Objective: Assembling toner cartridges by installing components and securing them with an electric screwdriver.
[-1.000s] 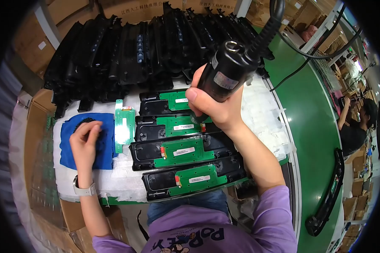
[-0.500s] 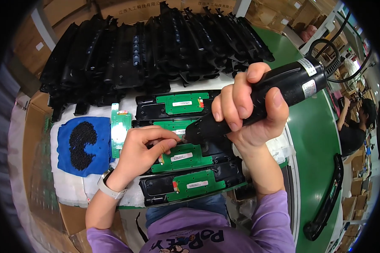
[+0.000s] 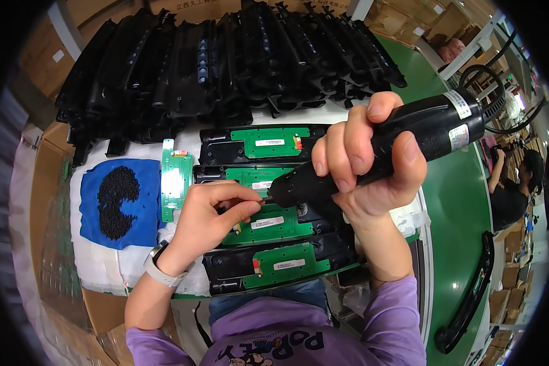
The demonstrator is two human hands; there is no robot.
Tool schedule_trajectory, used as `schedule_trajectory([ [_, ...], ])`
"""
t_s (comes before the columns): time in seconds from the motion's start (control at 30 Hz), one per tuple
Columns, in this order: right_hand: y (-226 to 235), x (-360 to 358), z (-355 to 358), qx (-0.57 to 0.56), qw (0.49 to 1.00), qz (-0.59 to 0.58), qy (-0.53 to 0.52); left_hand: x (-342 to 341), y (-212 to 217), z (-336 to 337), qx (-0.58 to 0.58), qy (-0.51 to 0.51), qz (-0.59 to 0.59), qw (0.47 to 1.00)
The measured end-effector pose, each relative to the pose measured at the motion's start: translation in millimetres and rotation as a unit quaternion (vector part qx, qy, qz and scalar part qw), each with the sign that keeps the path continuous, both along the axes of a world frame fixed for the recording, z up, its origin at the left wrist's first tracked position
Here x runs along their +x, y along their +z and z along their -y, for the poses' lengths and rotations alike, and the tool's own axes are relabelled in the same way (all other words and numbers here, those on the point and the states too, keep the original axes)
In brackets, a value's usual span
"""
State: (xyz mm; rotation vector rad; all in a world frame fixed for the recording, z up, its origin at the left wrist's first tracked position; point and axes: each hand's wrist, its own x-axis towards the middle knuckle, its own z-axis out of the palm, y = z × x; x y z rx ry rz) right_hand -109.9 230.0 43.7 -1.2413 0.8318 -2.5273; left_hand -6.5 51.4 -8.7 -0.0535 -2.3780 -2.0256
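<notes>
My right hand (image 3: 366, 149) is wrapped round a black electric screwdriver (image 3: 430, 125), held slantwise with its nose toward the left. At its tip a thin metal bit (image 3: 267, 200) reaches the pinched thumb and forefinger of my left hand (image 3: 210, 210); whatever small piece they hold is hidden. Both hands are above several black plastic housings (image 3: 222, 262) laid in a column, each carrying a green circuit board (image 3: 299, 230) with a white label. To the left, many small black screws (image 3: 113, 210) lie heaped on a blue cloth (image 3: 149, 229).
A loose green board (image 3: 169, 210) lies beside the cloth. Many black plastic housings (image 3: 183, 79) are stacked along the back. One long black part (image 3: 470, 293) rests on the green surface (image 3: 448, 244) at right. A cable (image 3: 512, 128) trails from the screwdriver. Another person (image 3: 515, 189) is at far right.
The view has shifted slightly. My left fingertips and the screwdriver's nose remain close together, with a little more of the bit showing between them.
</notes>
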Motion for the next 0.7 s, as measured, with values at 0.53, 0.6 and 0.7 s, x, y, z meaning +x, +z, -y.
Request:
schedule_trajectory([
  [0.53,-0.6,-6.1,-6.4,0.036,0.999,0.005,-0.030,-1.8,-2.8,1.2,-0.113,0.150,-0.107,0.976],
  [0.6,-2.3,-7.3,-14.4,0.111,0.992,-0.026,-0.054,-2.8,-2.9,10.4,-0.121,0.176,-0.123,0.969],
  [0.7,-8.3,-2.2,-15.0,0.140,0.988,0.003,-0.070,-0.5,-13.2,21.9,-0.058,0.146,-0.063,0.986],
])
